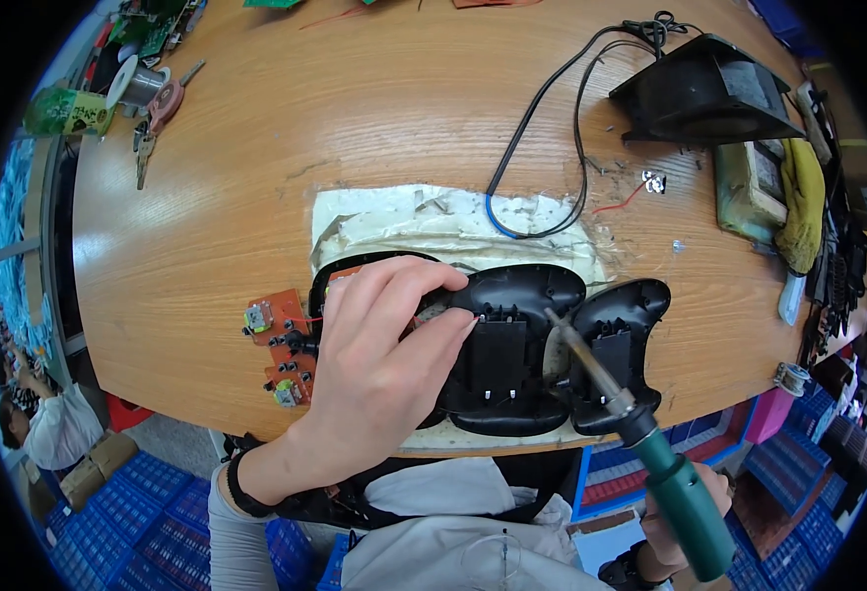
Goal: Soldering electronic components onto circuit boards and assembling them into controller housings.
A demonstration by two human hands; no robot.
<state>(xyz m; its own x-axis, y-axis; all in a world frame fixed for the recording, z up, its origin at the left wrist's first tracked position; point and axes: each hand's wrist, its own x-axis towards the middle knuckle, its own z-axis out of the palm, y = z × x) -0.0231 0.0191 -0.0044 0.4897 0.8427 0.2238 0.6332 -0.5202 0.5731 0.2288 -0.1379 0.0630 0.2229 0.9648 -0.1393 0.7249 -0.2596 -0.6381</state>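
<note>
Three black game controller shell halves lie side by side at the table's near edge. My left hand (379, 345) reaches over the left shell (330, 268), hiding most of it. Its fingers are curved, with the thumb and index tips apart at the upper left of the middle shell (498, 355). My right hand (662, 542) grips the green handle of a soldering iron (690, 507). The iron's tip points up and left, between the middle shell and the right shell (616, 360). Orange circuit boards (281, 310) with small joysticks and a red wire sit left of my left hand.
A worn white sheet (394, 212) lies beneath the shells. Black cable (522, 128) loops beside a black fan (709, 94) at far right. A yellow sponge or cloth (800, 202) rests at the right edge. Solder spool (138, 86) and keys (144, 148) lie far left.
</note>
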